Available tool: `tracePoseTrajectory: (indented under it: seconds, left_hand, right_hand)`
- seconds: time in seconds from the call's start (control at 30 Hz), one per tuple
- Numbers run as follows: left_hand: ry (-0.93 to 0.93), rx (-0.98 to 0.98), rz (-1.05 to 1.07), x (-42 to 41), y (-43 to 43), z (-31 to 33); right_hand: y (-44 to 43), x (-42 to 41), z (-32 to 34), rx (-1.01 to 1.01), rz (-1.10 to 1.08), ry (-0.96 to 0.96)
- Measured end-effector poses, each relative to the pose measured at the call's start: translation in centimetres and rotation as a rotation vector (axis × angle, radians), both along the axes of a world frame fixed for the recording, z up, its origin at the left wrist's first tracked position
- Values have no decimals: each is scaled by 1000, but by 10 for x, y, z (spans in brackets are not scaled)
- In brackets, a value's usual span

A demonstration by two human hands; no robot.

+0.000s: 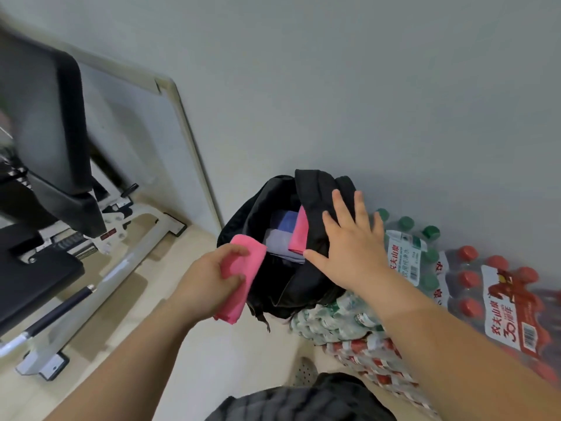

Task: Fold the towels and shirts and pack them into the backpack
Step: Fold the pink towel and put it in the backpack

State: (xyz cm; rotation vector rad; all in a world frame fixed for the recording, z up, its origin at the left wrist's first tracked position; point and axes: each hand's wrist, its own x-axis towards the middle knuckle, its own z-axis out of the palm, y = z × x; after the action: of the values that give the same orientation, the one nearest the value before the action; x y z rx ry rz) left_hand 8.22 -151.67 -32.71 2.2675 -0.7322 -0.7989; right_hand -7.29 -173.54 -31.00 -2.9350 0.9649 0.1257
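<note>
Against the wall, the black backpack [273,238] stands open on the floor, with folded blue, grey and pink cloths [288,235] inside. My left hand [209,278] grips a folded pink towel [243,275] at the bag's near edge. My right hand [352,247] lies flat, fingers spread, on the flap, beside packs of bottled water [425,268].

The shrink-wrapped pack of red-capped water bottles [485,287] carries a red-and-white label [513,311]. It bears the brand 农夫山泉 in white upright characters, a large numeral 30 beside them, and a barcode whose digits are too small to read. The label [405,256] on the pack of green-capped bottles [422,238] shows 夫山泉 in red, blurred smaller print and another barcode.
</note>
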Motion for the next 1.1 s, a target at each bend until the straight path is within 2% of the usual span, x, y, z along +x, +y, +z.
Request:
tracePoseTrajectory:
  seconds: [0.23, 0.43, 0.57, 0.83, 0.9, 1.0, 1.1]
  left_hand:
    - [43, 24, -1, 14, -73, -26]
    - [237, 38, -55, 36, -146, -74]
    - [151, 80, -48, 59, -189, -111]
    - [325, 55, -7, 84, -210, -158]
    - [274, 113, -85, 89, -208, -165]
    - [35, 307, -299, 95, -208, -175]
    - [-140, 427, -392, 83, -208, -175]
  right_hand:
    - [-38, -4, 0, 38, -84, 15]
    - [-43, -4, -1, 74, -99, 41]
    - [-42, -6, -6, 78, -132, -6]
    - [-37, -8, -13, 48, -178, 4]
    - [-35, -9, -13, 45, -185, 9]
    - [-32, -6, -12, 27, -190, 9]
    - [-32, -5, -11, 28, -198, 14]
